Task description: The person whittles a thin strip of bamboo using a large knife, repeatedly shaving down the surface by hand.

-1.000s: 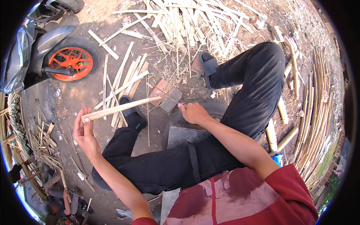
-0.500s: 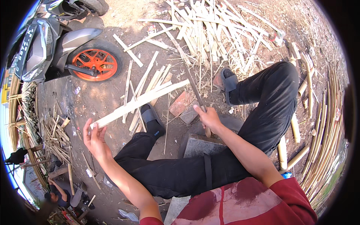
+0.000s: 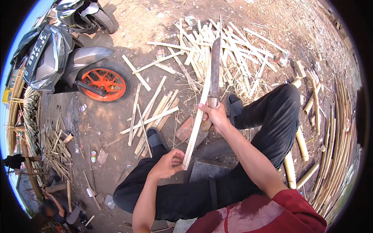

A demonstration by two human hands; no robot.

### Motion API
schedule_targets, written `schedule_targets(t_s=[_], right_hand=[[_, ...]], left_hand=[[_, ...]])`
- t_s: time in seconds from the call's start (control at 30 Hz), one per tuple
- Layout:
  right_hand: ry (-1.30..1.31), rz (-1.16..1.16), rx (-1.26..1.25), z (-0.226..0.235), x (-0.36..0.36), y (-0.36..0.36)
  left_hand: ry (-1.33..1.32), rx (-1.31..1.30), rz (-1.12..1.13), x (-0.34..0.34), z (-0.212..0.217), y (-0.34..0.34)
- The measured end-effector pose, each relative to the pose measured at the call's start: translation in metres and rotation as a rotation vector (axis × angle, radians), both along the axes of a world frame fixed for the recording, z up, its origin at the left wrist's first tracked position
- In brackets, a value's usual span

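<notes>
A pale bamboo strip [image 3: 196,130] stands lengthwise in front of me, its far end lying alongside the blade of a machete [image 3: 214,72]. My right hand [image 3: 216,117] is closed round the machete's wooden handle, the blade directed away from me, and its thumb rests against the strip. At the strip's near end is my left hand [image 3: 168,164], fingers curled in and thumb against the end. Below the strip, a grey stone block [image 3: 208,170] sits between my legs. A reddish brick [image 3: 184,129] lies just beyond the block.
Split bamboo strips [image 3: 190,48] are heaped ahead, with a smaller bunch [image 3: 157,112] by my left foot. A motorcycle [image 3: 74,66] stands at the far left. Long bamboo poles [image 3: 330,143] lie at the right. Another person [image 3: 58,209] sits at the lower left.
My left hand has swung the bamboo strip from the left to the middle, turning it beside the machete. The machete has turned more upright in my right hand. The view has shifted slightly.
</notes>
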State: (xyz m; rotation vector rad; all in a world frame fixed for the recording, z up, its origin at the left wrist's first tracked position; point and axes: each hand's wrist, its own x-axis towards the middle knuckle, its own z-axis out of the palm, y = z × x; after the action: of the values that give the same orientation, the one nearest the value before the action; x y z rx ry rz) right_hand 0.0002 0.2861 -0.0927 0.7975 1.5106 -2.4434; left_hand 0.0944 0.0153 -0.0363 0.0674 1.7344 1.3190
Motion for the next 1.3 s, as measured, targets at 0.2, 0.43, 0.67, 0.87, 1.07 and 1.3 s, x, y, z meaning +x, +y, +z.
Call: schedule_targets(t_s=[0.2,0.43,0.67,0.87,1.07,1.3], right_hand=[[0.202,0.360,0.157,0.036,0.020,-0.027],[0.470,0.650,0.475,0.029,0.030,-0.049],[0.285,0.422,0.844,0.023,0.036,-0.013],[0.050,0.357,0.830,-0.022,0.053,0.013],[-0.176,0.520,0.899,-0.049,0.065,-0.001],[0.083,0.584,1.019,-0.074,0.094,-0.030]], left_hand=[[0.374,0.144,0.467,-0.068,0.023,0.002],[0.481,0.160,0.669,-0.128,0.064,0.010],[0.850,-0.075,0.988,-0.111,0.070,0.012],[1.108,-0.090,1.067,-0.087,0.075,-0.001],[0.964,-0.417,0.835,-0.091,0.018,0.006],[0.555,-0.300,0.897,-0.101,0.003,-0.012]])
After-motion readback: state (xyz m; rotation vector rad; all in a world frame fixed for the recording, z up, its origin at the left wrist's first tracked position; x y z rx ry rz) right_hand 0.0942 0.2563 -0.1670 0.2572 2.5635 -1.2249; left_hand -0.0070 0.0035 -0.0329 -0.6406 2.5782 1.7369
